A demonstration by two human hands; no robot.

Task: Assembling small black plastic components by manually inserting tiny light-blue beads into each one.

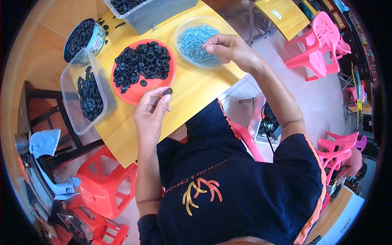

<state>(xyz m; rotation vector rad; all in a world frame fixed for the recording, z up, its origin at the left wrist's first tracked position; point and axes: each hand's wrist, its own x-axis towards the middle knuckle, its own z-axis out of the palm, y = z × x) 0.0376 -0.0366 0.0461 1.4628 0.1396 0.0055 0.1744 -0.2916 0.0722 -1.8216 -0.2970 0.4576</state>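
My left hand pinches a small dark round part between thumb and fingertips, just off the near edge of a red plate. Many black ring-shaped plastic parts lie heaped on that plate. Over to the right, my right hand is above the edge of a round clear tub, its thumb and forefinger brought together. Small shiny bluish pieces fill the tub; they look like tiny metal bits, too small to name. Whatever sits between the right fingertips, if anything, cannot be made out.
On the yellow table, a clear rectangular box of black pieces stands at the left. Behind it is a round tin of black parts. A larger grey bin is at the back. Red stools and pink chairs stand around.
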